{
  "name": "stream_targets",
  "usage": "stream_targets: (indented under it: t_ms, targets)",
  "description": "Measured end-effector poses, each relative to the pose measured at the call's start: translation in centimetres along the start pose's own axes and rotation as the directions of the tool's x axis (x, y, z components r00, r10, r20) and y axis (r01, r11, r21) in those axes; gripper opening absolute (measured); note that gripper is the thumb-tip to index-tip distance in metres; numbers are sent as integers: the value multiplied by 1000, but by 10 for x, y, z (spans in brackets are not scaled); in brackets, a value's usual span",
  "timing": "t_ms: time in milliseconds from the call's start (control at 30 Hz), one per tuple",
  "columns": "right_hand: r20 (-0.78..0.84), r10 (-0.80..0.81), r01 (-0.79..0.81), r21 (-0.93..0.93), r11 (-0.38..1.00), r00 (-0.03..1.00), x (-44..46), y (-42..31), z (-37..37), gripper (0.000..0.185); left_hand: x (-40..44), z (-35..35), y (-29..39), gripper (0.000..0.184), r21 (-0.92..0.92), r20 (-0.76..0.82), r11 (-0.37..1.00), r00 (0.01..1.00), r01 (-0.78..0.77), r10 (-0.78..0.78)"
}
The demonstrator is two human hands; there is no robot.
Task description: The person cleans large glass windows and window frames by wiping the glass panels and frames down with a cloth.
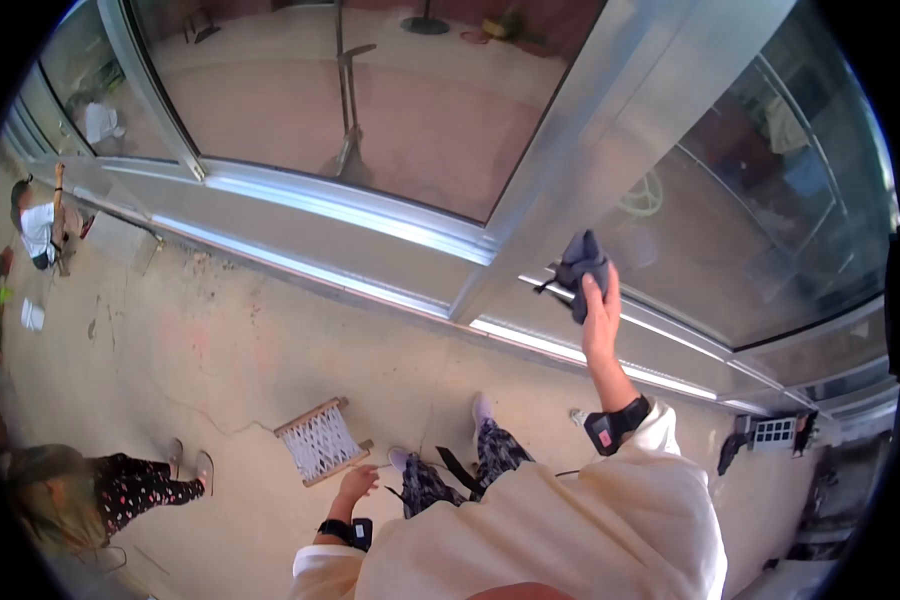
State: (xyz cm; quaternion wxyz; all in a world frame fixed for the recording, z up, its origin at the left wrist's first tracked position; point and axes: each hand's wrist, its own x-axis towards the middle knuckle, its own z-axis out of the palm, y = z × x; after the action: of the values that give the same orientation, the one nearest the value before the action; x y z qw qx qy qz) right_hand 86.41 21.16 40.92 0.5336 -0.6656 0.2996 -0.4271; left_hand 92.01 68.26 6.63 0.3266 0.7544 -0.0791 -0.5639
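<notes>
My right hand [600,308] is wrapped round a dark grey cloth [582,272], raised in front of the metal-framed window. Loose dark ends hang from the cloth's left side. Whether it touches the aluminium post [570,190] or the pane cannot be made out. My left hand [358,485] hangs low by my leg with its fingers loosely apart and nothing in them. Nearest to it is a small woven stool [322,442] with a wooden frame and white webbing, standing on the floor. A dark strapped device is on each of my wrists.
Along the wall at far left another person [42,225] reaches up to the frame, near a white bucket [32,315]. A second person [120,495] in patterned trousers stands at lower left. A thin cord [210,420] crosses the floor. Dark items lie by a crate [773,435] at right.
</notes>
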Motion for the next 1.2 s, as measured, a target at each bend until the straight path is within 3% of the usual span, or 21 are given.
stream_targets:
  t_ms: [33,67,100,133,167,200,267,333,400,433,467,500,567,733,800,867,933,1033,1067,1133,1200]
  targets:
    - [-29,-214,212,-63,975,976,17,-36,6,40,-7,-12,-19,35,83,-28,994,997,75,-73]
    - [-58,-481,468,-161,869,875,42,-50,7,40,-8,-22,-48,31,112,-89,987,990,119,-110]
    - [-7,-733,669,-404,624,680,67,-66,5,43,-13,-35,-80,28,165,-112,985,993,41,-22]
    - [30,-843,732,-513,448,537,83,-87,11,46,-15,-46,-99,26,212,-133,977,989,-35,64]
    - [83,-900,743,-599,299,429,103,-97,15,49,-21,-57,-96,25,32,-196,995,977,97,-89]
    - [143,-937,728,-670,146,320,119,-100,17,51,-35,-65,-95,24,-161,-227,963,942,216,-249]
    - [215,-928,663,-747,45,305,141,-96,26,55,-51,-73,-92,22,-317,-350,922,877,221,-330]
    - [287,-894,619,-785,-15,343,161,-83,30,59,-66,-70,-92,22,-561,-434,827,841,28,-323]
    - [354,-885,627,-773,-96,302,177,-93,25,59,-71,-62,-90,23,-586,-493,810,781,27,-383]
    - [346,-900,628,-770,-112,265,184,-113,24,59,-36,-79,-149,23,155,-371,988,926,-9,67]
    - [343,-910,624,-770,-130,234,194,-143,23,59,-35,-91,-151,24,779,-161,593,851,-202,500]
    - [329,-926,637,-758,-142,185,203,-178,21,58,-31,-81,-159,25,556,-318,831,920,-16,231]
    - [304,-950,645,-740,-190,69,224,-248,18,56,-18,-71,-135,30,246,-374,957,926,157,-56]
    - [251,-930,581,-728,-364,-268,295,-417,14,51,30,-58,-78,45,161,-269,981,961,109,-63]
    - [233,-972,474,-852,-222,-35,304,-470,11,42,43,-53,-61,51,159,-225,984,974,79,-42]
    - [215,-968,458,-853,-252,-132,319,-501,11,37,53,-49,-52,58,167,-185,984,982,60,-29]
    - [194,-975,501,-836,-223,-110,317,-508,7,38,66,-45,-43,65,183,-137,982,990,35,-9]
    - [415,-899,602,-685,-410,-140,297,-467,-14,40,80,-45,-46,75,228,-70,974,997,-11,28]
    - [436,-896,604,-694,-393,-83,277,-440,-16,40,81,-46,-41,69,236,-75,972,997,10,8]
    - [585,-800,576,-612,-542,-131,279,-379,-32,49,79,-49,-32,58,277,-129,961,991,10,27]
    - [700,-704,688,-454,-567,-119,254,-341,-45,46,73,-57,-22,48,340,-196,940,977,-8,80]
